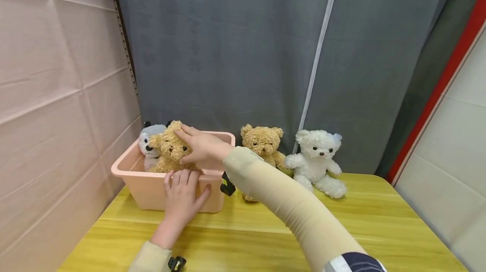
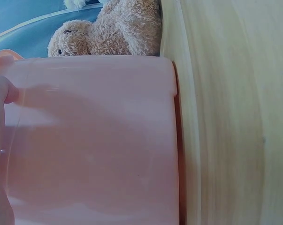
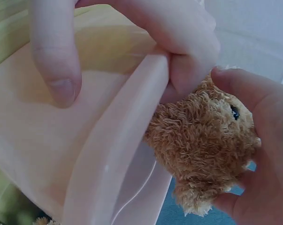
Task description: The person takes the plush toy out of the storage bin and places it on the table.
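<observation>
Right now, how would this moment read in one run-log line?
Left hand: grips pink bin | Right hand: touches tan bear inside | Right of bin: second tan bear, white bear

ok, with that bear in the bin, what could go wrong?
The tan bear in the pink bin pokes above its front rim; it may topple if the right grip lets go. It partly hides the grey-and-white plush in the head view; pressing down might squash that. The left grip hooks the front rim; downward pull could tip the bin.

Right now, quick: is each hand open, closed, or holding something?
Left hand: closed, gripping the near rim of the pink plastic bin.
Right hand: holding the head of the tan teddy bear inside.
</observation>
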